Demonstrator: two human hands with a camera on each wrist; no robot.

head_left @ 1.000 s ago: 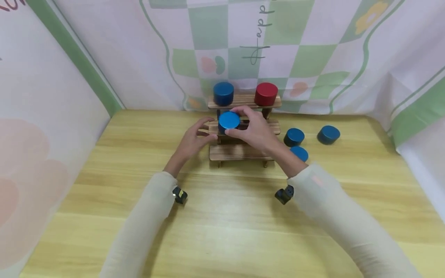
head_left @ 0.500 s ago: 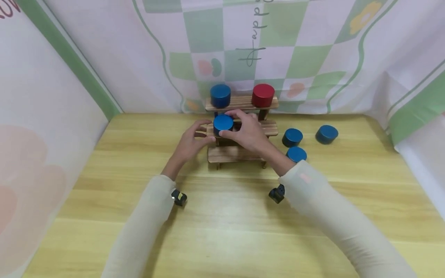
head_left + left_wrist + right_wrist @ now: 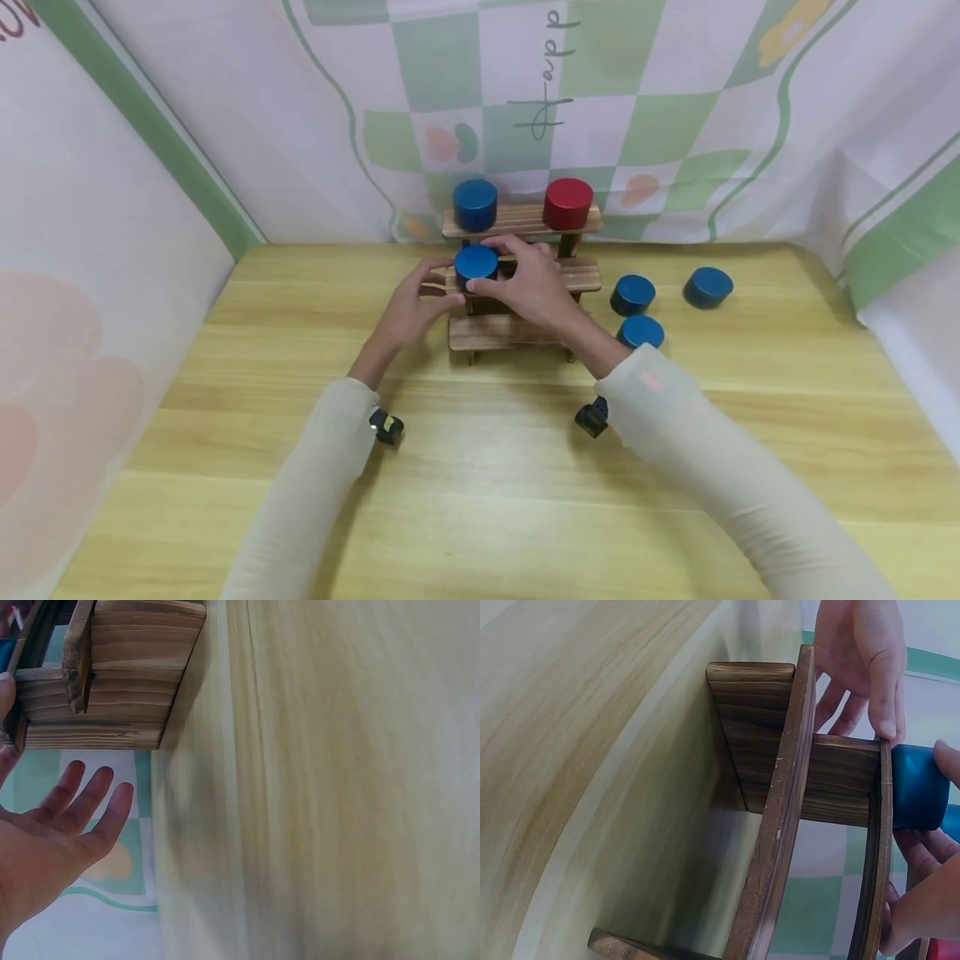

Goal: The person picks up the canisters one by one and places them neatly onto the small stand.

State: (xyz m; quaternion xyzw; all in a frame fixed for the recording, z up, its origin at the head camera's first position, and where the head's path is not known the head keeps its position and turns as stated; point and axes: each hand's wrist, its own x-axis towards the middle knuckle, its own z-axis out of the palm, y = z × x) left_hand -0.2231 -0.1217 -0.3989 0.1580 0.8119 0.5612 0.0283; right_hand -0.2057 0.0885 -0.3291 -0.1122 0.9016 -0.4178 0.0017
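Note:
A three-tiered wooden display stand (image 3: pixel 510 332) is at the back of the table. On its middle tier, at the left end, is a blue cylinder (image 3: pixel 476 264); my right hand (image 3: pixel 531 285) pinches it between thumb and fingers. My left hand (image 3: pixel 408 310) holds the left end of the same tier, thumb in front and index finger behind. Its other fingers (image 3: pixel 91 799) are spread and fairly straight in the left wrist view. The right wrist view shows the gripped blue cylinder (image 3: pixel 919 787) against the tier's board.
Another blue cylinder (image 3: pixel 476 205) and a red cylinder (image 3: pixel 568 203) stand on the top tier. Three more blue ones lie on the table right of the stand, the nearest blue cylinder (image 3: pixel 642 331) partly behind my right forearm. A patterned curtain (image 3: pixel 442 75) hangs behind.
My right hand has moved slightly left with the blue cylinder, toward the left end of the middle tier. The left hand keeps its place at the stand.

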